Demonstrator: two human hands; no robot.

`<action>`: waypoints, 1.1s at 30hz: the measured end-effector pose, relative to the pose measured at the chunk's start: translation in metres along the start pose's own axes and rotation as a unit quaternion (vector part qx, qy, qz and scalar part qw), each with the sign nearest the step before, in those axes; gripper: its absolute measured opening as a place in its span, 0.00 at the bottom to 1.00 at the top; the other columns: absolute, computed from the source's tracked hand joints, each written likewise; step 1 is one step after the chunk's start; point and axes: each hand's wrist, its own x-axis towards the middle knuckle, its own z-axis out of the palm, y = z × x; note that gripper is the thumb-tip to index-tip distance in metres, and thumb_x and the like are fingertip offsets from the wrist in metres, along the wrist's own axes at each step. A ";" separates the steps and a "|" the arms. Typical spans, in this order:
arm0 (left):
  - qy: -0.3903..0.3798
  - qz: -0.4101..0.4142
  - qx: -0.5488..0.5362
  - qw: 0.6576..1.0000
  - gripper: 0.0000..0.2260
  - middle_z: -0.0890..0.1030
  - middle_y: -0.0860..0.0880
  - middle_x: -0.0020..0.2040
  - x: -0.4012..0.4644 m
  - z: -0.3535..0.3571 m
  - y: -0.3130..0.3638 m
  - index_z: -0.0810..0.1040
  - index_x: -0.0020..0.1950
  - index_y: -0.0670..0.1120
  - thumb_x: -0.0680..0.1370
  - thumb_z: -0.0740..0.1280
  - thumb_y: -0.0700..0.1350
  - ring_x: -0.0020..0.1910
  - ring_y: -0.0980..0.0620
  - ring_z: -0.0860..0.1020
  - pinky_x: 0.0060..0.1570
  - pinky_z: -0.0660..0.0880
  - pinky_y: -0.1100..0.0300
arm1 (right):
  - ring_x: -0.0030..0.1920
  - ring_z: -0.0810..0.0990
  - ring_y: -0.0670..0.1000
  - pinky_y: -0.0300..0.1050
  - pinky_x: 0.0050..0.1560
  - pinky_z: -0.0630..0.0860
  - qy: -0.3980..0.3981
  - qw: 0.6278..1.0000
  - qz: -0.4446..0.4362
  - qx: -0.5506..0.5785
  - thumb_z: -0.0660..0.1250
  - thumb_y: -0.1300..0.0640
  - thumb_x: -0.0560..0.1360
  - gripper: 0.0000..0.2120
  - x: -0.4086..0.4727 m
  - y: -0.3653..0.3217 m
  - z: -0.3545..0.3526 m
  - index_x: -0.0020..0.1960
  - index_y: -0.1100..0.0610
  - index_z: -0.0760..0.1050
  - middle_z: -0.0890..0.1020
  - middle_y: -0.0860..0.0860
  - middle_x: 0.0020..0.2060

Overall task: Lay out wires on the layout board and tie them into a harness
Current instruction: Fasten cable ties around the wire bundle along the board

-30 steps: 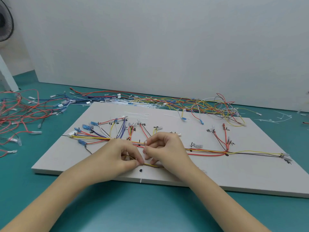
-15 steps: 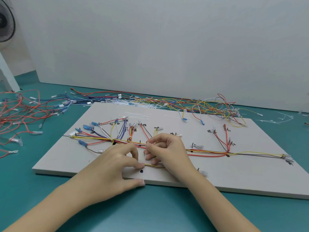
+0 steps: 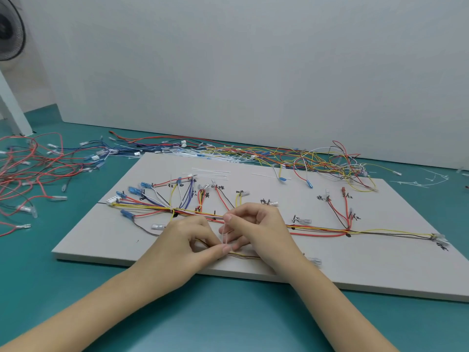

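Observation:
A white layout board (image 3: 368, 270) lies flat on the teal table, with handwritten black marks. Across it runs a bundle of coloured wires (image 3: 317, 228) with branches to blue and clear terminals. Near the board's front edge my left hand (image 3: 185, 245) and my right hand (image 3: 258, 229) meet over a short yellow-brown wire branch (image 3: 243, 255). Between their fingertips stands a thin translucent cable tie (image 3: 223, 237), nearly upright. My left thumb and finger pinch the tie at the branch; my right fingers pinch its upper part.
Loose red wires (image 3: 28, 171) lie on the table at the left. A tangle of mixed wires (image 3: 317, 161) runs along the board's far edge by the grey wall. Spare white cable ties (image 3: 210, 171) lie on the board's back part. A fan (image 3: 10, 29) stands at top left.
My left hand has curled back in from a flatter spread and now pinches at the branch. The cable tie now stands upright between both hands' fingertips.

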 end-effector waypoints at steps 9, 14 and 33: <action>-0.013 -0.033 -0.047 0.998 0.10 0.78 0.55 0.35 0.002 -0.001 -0.004 0.83 0.33 0.58 0.71 0.76 0.44 0.35 0.58 0.76 0.35 0.65 0.71 | 0.35 0.80 0.52 0.41 0.35 0.77 -0.055 0.998 -0.002 -0.008 0.69 0.66 0.75 0.02 -0.005 -0.003 -0.004 0.43 0.63 0.80 0.83 0.58 0.37; -0.013 -0.022 -0.026 0.999 0.06 0.79 0.57 0.36 -0.001 -0.002 -0.005 0.84 0.36 0.57 0.72 0.75 0.47 0.39 0.57 0.76 0.38 0.66 0.67 | 0.36 0.80 0.52 0.39 0.36 0.77 -0.063 0.998 -0.007 -0.022 0.68 0.67 0.75 0.03 -0.006 -0.002 -0.003 0.43 0.63 0.79 0.83 0.58 0.36; -0.072 -0.046 -0.060 0.995 0.12 0.82 0.53 0.39 0.000 -0.016 -0.009 0.83 0.40 0.55 0.74 0.70 0.37 0.37 0.44 0.76 0.35 0.70 0.58 | 0.32 0.81 0.55 0.42 0.27 0.76 0.009 1.000 -0.005 -0.016 0.67 0.69 0.74 0.05 -0.003 -0.001 -0.001 0.39 0.65 0.78 0.83 0.58 0.32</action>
